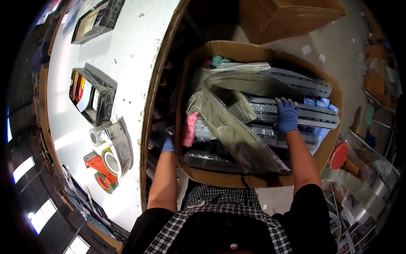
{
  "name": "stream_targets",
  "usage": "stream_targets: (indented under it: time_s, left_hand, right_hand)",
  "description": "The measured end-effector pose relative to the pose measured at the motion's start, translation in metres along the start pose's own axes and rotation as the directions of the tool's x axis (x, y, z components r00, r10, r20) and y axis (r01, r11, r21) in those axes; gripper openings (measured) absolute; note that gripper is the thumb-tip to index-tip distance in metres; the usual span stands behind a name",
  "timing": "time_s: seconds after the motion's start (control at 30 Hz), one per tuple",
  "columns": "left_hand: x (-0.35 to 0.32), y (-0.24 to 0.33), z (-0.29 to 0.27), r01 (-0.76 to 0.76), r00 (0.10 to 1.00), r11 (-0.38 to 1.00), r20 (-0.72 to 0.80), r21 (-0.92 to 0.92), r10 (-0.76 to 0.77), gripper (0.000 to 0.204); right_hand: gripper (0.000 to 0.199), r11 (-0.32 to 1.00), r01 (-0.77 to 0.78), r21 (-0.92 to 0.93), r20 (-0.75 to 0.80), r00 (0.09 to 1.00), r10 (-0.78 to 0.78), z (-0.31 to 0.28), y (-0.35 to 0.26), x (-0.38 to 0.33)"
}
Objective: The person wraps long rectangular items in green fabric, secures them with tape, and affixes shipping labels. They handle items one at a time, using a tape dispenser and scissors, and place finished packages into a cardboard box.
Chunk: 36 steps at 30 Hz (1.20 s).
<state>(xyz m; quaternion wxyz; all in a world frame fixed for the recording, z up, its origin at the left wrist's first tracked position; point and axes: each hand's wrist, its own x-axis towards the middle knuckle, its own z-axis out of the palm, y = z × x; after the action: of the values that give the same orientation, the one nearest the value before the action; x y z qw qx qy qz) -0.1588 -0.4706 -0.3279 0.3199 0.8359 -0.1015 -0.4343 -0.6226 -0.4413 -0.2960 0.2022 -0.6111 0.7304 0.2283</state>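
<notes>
A large open cardboard box (338,95) stands before me, holding several long grey slatted pieces (315,113) wrapped in clear film. My right hand (287,114), in a blue glove, rests on one of these pieces with its fingers stretched out. A crumpled olive-green woven plastic sheet (226,108) lies folded across the pieces. Next to the box's left wall is a pink wrapped bundle (190,129). Between the box and the table, my left hand (166,143), gloved too, reaches into the dark below the table edge; shadow hides its fingers and whatever they touch.
On my left, the white table (131,84) bears tape dispensers (111,163) and two dark open boxes, one of them a hexagonal box (95,101). Another cardboard box (292,17) stands beyond. A red round lid (339,155) and rolls of film lie at the right.
</notes>
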Motion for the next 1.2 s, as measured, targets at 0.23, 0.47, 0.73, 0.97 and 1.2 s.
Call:
stream_targets:
  time_s: [0.23,0.47,0.73,0.97,1.2]
  left_hand:
    - [-0.011,0.004,0.022,-0.045,0.999,0.998,-0.021,0.035,0.045,0.072]
    - [-0.002,0.016,-0.022,-0.093,0.995,0.992,-0.039,0.087,0.097,0.070]
    - [0.018,0.037,-0.025,-0.118,0.993,0.988,-0.009,0.104,0.119,0.067]
    - [0.020,0.044,-0.015,-0.085,0.994,0.985,0.076,0.148,0.074,0.065]
    - [-0.117,-0.007,-0.025,-0.795,0.573,0.603,0.415,0.070,0.707,0.048]
  right_hand:
    - [0.103,0.999,0.030,0.032,-0.072,0.997,-0.027,0.012,-0.003,0.004]
    - [0.099,0.997,0.042,0.062,-0.107,0.994,-0.035,0.016,-0.010,0.007]
    - [0.096,0.995,0.103,0.002,-0.181,0.978,-0.101,0.003,-0.021,0.009]
    - [0.092,0.986,0.164,0.026,-0.074,0.984,-0.162,-0.028,-0.007,0.005]
    - [0.090,0.995,0.054,0.079,-0.286,0.958,-0.030,-0.054,0.057,-0.065]
